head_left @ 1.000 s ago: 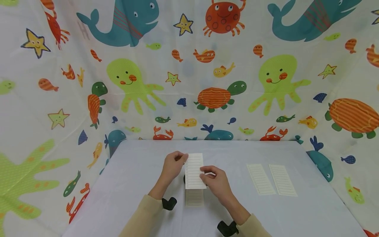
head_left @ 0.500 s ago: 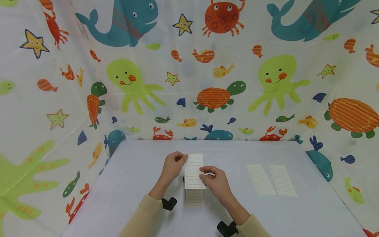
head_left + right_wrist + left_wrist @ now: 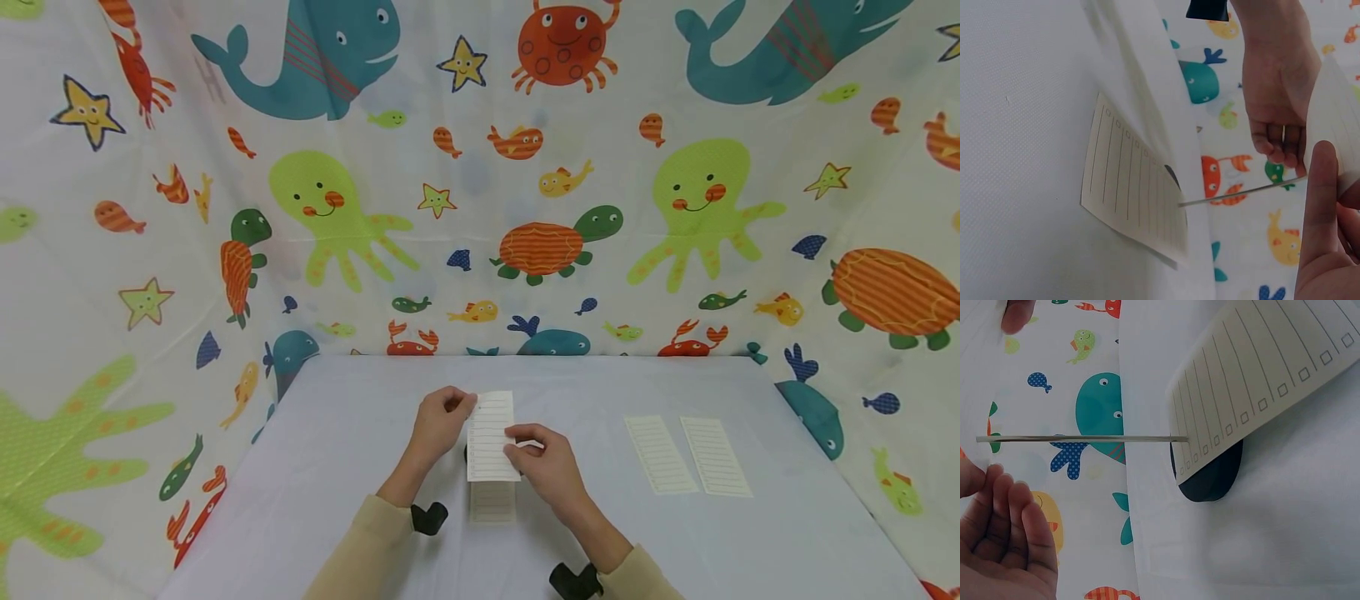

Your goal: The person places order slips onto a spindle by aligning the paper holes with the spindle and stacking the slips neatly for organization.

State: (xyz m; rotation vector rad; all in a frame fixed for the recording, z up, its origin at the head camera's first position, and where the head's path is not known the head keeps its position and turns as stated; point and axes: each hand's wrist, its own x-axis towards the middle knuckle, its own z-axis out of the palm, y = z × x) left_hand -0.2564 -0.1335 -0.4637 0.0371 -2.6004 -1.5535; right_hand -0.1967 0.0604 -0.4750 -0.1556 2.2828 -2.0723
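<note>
A lined paper slip (image 3: 491,462) with a column of small checkboxes is held up between both hands. My left hand (image 3: 437,423) pinches its upper left corner, and my right hand (image 3: 549,467) pinches its right edge lower down. Beneath it stands a bill spike, whose thin metal rod (image 3: 1082,439) rises from a dark rounded base (image 3: 1213,475). A second checkbox slip (image 3: 1132,181) is pierced by the rod and sits low near the base. The rod's tip comes close to the held slip; whether it touches or pierces it, I cannot tell.
Two more lined slips, a left one (image 3: 661,454) and a right one (image 3: 716,457), lie side by side on the white-covered table (image 3: 795,542) to the right. Behind the table hangs a curtain (image 3: 480,250) printed with sea animals. Black wrist-camera mounts (image 3: 430,517) sit on both wrists.
Both hands and the held slip have sunk very slightly in the head view. Their grip on the slip looks the same, and the loose slips have stayed put.
</note>
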